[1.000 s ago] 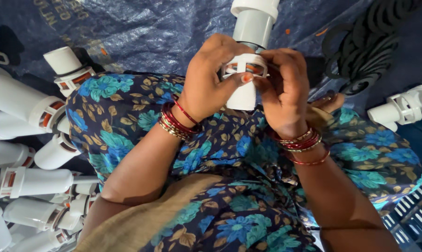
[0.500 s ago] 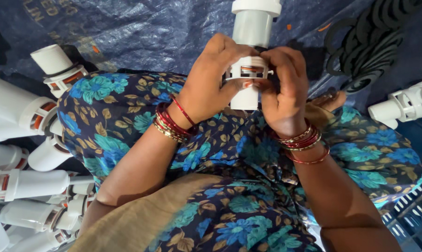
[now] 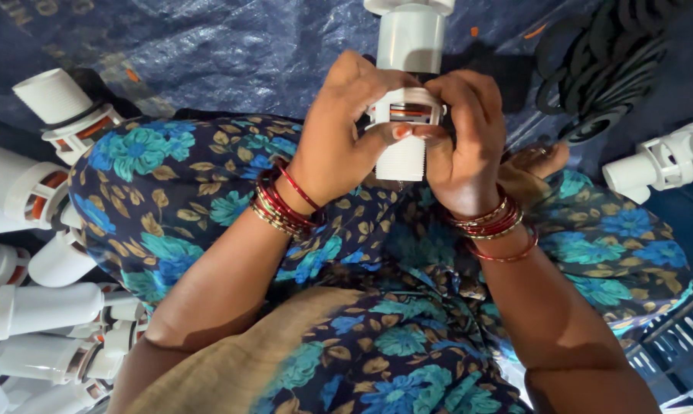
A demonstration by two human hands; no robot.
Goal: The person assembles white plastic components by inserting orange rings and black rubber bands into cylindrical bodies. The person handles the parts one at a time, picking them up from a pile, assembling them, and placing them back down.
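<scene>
White plastic fitting (image 3: 404, 92), long axis 12-to-6 o'clock, gripped between both hands: left hand (image 3: 339, 138) at 9 o'clock, right hand (image 3: 461, 146) at 3 o'clock, equally near.

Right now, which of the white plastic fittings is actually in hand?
The white fitting at top centre, gripped by the left hand and right hand over the lap. The other fittings lie untouched in a pile on the left; another lies at far right.
</scene>
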